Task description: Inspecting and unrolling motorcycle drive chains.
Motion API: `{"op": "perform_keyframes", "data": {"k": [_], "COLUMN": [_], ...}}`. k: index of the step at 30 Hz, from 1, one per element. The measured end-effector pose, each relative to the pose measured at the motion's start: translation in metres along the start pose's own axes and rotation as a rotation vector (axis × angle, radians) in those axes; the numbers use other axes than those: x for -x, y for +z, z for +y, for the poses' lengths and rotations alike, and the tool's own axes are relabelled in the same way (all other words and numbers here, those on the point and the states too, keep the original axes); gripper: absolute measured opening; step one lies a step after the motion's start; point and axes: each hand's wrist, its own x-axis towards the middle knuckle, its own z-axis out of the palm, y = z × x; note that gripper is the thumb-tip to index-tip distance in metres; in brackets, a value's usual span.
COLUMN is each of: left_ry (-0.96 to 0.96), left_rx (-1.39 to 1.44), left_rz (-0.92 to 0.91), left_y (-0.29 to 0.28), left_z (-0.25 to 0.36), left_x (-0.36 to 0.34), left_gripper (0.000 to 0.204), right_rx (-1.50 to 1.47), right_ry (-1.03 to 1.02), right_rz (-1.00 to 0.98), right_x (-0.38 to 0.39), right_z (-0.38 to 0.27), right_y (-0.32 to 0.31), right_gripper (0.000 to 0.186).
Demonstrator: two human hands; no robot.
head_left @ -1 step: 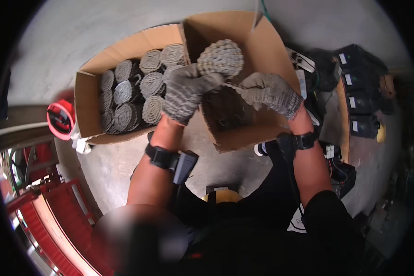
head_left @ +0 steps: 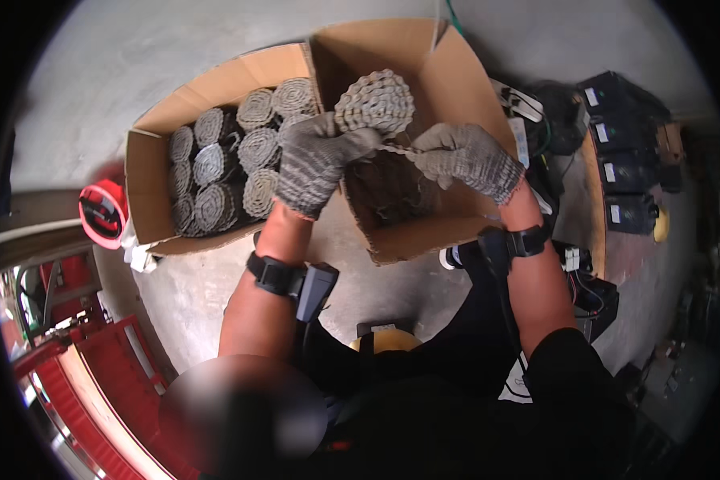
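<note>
A grey roller chain (head_left: 374, 102), rolled into a coil, is held up over the right-hand cardboard box (head_left: 478, 96). My left hand (head_left: 318, 156), in a grey knitted glove, grips the coil from its lower left. My right hand (head_left: 464, 156), gloved alike, pinches the end of a short thin strand (head_left: 398, 149) that runs across from the left fingertips. Whether this strand is the chain's loose end, I cannot tell. Dark chain-like pieces (head_left: 388, 188) lie low in the same box, partly hidden by my hands.
On the left, a second cardboard box (head_left: 150, 192) holds several coiled chains (head_left: 216, 206) standing in rows. A red and black object (head_left: 104, 212) is beside it. Black packages (head_left: 628, 172) line the right side, near a wooden edge (head_left: 595, 208). Red metal equipment (head_left: 96, 400) stands lower left.
My hands are slightly farther apart, and more of the strand shows between them. The whole view has shifted a little; the coil stays in my left hand.
</note>
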Motion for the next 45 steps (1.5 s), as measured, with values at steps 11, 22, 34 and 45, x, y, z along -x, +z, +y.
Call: {"op": "perform_keyframes", "data": {"k": [11, 22, 34, 45], "left_ry": [0.090, -0.112, -0.118, -0.086], "left_rx": [-0.719, -0.472, 0.132, -0.260], "left_rz": [-0.245, -0.376, -0.081, -0.082], "left_y": [-0.001, 0.003, 0.023, 0.012], "left_z": [0.015, 0.014, -0.002, 0.023], "left_x": [-0.001, -0.004, 0.003, 0.008], "left_gripper": [0.021, 0.013, 0.021, 0.022], "right_rx": [0.366, 0.137, -0.110, -0.019], "right_ry": [-0.117, 0.072, -0.122, -0.003], "right_rz": [-0.036, 0.014, 0.055, -0.031], "right_x": [0.013, 0.009, 0.005, 0.002], "right_z": [-0.006, -0.001, -0.001, 0.002], "right_y": [-0.018, -0.009, 0.018, 0.016], "right_gripper": [0.021, 0.037, 0.024, 0.020]}}
